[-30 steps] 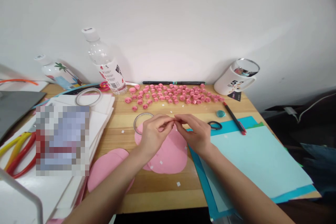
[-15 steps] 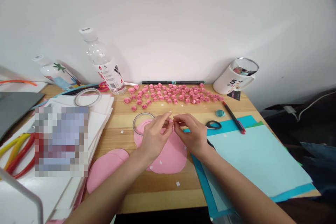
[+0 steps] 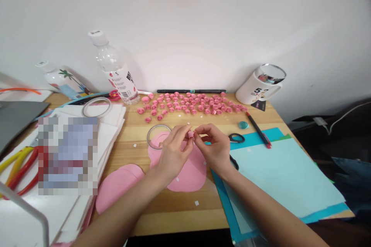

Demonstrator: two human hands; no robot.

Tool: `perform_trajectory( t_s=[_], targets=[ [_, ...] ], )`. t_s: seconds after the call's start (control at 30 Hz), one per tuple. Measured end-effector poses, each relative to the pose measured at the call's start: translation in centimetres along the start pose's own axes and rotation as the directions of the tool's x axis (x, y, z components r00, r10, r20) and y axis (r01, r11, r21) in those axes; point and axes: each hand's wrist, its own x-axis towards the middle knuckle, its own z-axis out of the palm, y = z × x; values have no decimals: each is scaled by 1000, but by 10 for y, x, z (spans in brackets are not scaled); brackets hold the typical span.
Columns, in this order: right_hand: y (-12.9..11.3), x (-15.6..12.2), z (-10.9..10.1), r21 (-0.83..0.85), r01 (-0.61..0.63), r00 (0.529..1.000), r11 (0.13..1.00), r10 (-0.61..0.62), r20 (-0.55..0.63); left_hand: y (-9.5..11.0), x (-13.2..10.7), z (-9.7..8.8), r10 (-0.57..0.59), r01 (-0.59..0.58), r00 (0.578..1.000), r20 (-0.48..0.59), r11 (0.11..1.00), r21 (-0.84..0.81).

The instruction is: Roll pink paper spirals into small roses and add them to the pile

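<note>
Between the fingertips of both hands is a small pink paper roll, partly covered by the fingers. My left hand pinches it from the left, and my right hand grips its right side with thumb and forefinger. Both hands hover over pink paper circles lying on the wooden table. A roll of tape rests on their upper left edge. Behind the hands spread many small rolled pink paper roses. More pink paper circles lie beside my left forearm.
Scissors lie partly under my right hand, next to pale blue paper sheets. A red-and-black pen, a teal roll and a white mug stand or lie right. A bottle, white sheets and pliers are left.
The pink paper roll shows more clearly between the fingertips. My right hand has turned and shifted slightly right, its fingers more bent; my left hand has moved little.
</note>
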Motion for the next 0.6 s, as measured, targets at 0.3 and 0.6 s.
perform_trajectory(
  t_s=[0.3,0.6],
  targets=[
    [-4,-7,3,-24,72,997,997,-73,-33,8,3,2,-205,197,978,-36,968,-157],
    [-6,-8,6,171,-102,994,980,108,-27,11,-1,3,-96,94,991,-89,995,-24]
  ],
)
